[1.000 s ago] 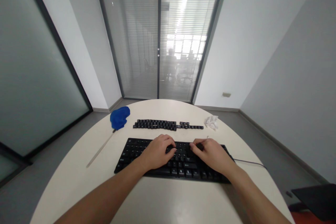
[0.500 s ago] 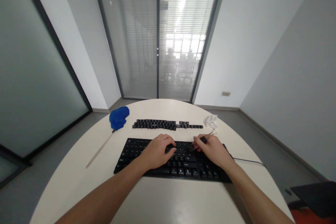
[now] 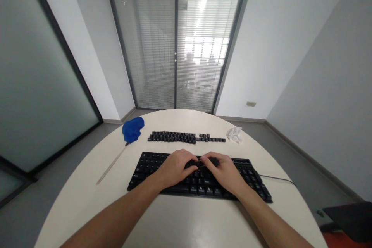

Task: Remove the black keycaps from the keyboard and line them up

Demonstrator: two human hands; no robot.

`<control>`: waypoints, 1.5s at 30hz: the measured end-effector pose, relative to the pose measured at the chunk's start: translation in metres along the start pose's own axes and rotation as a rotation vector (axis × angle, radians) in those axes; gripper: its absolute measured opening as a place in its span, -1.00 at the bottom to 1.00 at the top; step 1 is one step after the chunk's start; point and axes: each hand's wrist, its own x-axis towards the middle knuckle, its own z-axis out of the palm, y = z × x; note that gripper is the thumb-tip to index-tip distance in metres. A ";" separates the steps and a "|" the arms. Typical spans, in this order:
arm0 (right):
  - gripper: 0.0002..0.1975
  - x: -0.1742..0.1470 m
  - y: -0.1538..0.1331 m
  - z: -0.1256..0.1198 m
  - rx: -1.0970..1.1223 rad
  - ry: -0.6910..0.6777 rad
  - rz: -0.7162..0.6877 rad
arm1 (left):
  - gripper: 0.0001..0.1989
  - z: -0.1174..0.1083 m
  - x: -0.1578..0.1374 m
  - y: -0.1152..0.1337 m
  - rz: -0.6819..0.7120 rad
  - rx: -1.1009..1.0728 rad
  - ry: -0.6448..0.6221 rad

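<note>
A black keyboard (image 3: 203, 190) lies on the table in front of me, under both hands. My left hand (image 3: 178, 166) rests over its middle, thumb and fingertips closed around what looks like a black keycap (image 3: 198, 164). My right hand (image 3: 222, 170) is right beside it, fingertips nearly touching the left ones. It grips a keycap puller with a black handle (image 3: 214, 161); the puller's wire end points toward the left fingers. Most of the puller is hidden by the hand. Beyond the keyboard lie rows of loose black keycaps (image 3: 173, 137).
A blue cloth-like piece (image 3: 132, 129) on a thin stick (image 3: 112, 164) lies at the left of the round white table (image 3: 174, 224). Crumpled white tissue (image 3: 234, 134) is at the far right. A cable (image 3: 276, 178) runs off the keyboard's right side. A dark chair part (image 3: 348, 219) stands lower right.
My right hand has moved left with the keycap puller, from the keyboard's right part to the left fingertips. The keyboard's right end now shows. My left hand has hardly moved.
</note>
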 end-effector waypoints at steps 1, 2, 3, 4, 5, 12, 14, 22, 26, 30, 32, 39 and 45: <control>-0.70 0.000 0.000 -0.001 -0.003 -0.014 -0.008 | -0.83 0.000 0.000 0.000 -0.001 -0.003 0.000; -0.70 0.001 0.000 -0.003 -0.001 -0.029 -0.010 | -0.83 0.001 0.000 0.000 -0.002 -0.006 0.000; -0.70 0.001 0.001 -0.004 0.003 -0.046 -0.007 | -0.83 0.001 0.000 0.000 -0.004 -0.010 -0.002; -0.70 0.001 0.002 -0.005 0.009 -0.060 0.001 | -0.84 0.001 0.000 0.000 -0.006 -0.015 -0.003; -0.70 0.001 0.003 -0.005 0.018 -0.070 0.012 | -0.84 0.000 0.000 0.000 -0.008 -0.018 -0.004; -0.74 0.003 0.007 -0.010 0.147 -0.151 0.092 | -0.85 -0.001 0.001 0.002 -0.016 -0.018 -0.005; -0.75 0.003 0.006 -0.013 0.179 -0.179 0.103 | -0.85 -0.002 0.001 0.003 -0.014 -0.019 -0.005; -0.76 0.004 0.007 -0.016 0.205 -0.204 0.095 | -0.86 -0.003 0.001 0.006 -0.012 -0.029 -0.005; -0.78 0.004 0.008 -0.015 0.196 -0.204 0.078 | -0.86 -0.003 0.001 0.003 -0.004 -0.045 -0.012; -0.78 0.004 0.009 -0.013 0.206 -0.241 0.077 | -0.88 -0.002 0.000 0.002 -0.013 -0.047 -0.042; -0.78 0.004 0.011 -0.011 0.209 -0.241 0.082 | -0.86 -0.002 0.000 0.002 -0.026 -0.037 -0.048; -0.78 0.007 0.016 -0.006 0.281 -0.209 0.134 | -0.85 0.000 0.002 0.001 -0.057 -0.011 -0.059; -0.76 0.007 0.016 -0.005 0.291 -0.202 0.149 | -0.85 -0.002 0.002 0.003 -0.079 -0.024 -0.076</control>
